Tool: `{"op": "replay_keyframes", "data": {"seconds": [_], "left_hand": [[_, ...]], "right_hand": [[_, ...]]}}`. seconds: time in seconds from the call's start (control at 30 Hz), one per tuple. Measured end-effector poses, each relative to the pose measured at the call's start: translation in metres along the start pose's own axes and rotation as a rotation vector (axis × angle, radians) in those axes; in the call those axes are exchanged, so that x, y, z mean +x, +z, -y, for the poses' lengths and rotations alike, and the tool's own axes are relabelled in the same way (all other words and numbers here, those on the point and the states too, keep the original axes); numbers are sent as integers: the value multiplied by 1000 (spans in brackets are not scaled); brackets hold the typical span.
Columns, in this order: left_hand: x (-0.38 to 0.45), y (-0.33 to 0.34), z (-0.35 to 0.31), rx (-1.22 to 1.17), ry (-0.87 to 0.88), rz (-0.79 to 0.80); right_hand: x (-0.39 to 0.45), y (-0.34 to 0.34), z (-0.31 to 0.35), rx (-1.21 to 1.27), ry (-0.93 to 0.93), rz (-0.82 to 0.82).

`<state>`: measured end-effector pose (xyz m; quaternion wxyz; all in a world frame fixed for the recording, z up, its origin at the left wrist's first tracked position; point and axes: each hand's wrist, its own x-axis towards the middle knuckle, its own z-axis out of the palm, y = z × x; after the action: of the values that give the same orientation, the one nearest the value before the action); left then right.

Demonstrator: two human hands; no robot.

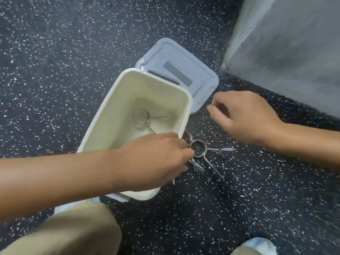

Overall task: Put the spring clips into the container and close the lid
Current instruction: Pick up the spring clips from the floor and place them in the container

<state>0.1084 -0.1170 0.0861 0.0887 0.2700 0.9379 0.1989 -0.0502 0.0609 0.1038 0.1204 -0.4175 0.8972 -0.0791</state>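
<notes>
A cream rectangular container [184, 115] stands open on the speckled dark floor. One metal spring clip [141, 116] lies inside it. The pale blue lid [206, 78] lies flat behind the container's far right corner. My left hand [158, 159] reaches across the container's near end, its fingers closed on a bunch of spring clips [197, 150] on the floor just right of the container. Parts of those clips are hidden under my fingers. My right hand [244, 116] hovers above the floor near the lid's right corner, fingers loosely curled, holding nothing that shows.
A grey padded block [287, 48] rises at the upper right, its base edge close behind my right hand. My knee in tan trousers [73, 230] is at the bottom left, and a light shoe [257, 245] is at the bottom right.
</notes>
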Motion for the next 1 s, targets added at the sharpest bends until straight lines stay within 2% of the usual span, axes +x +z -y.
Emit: {"op": "replay_keyframes", "data": {"seconds": [0.07,0.13,0.33,0.5,0.67,0.83,0.9,1.0], "left_hand": [[9,10,-15,12,48,-2],[15,22,-26,7,59,54],[43,55,-37,140,-153,324],[73,73,-26,346,-196,481],[101,84,-29,606,-319,720],[112,101,-16,663,-300,880],[114,101,-13,683,-274,889],[116,98,-7,644,-233,818]], "right_hand": [[-15,20,-20,-10,70,69],[-26,44,-33,-32,55,174],[-41,109,-48,-255,-227,395],[-40,127,-44,-336,-369,448],[-46,139,-44,-354,-409,400],[-60,136,-56,-368,-435,371],[-69,136,-67,-384,-440,355],[-85,135,-84,-370,-408,359]]}}
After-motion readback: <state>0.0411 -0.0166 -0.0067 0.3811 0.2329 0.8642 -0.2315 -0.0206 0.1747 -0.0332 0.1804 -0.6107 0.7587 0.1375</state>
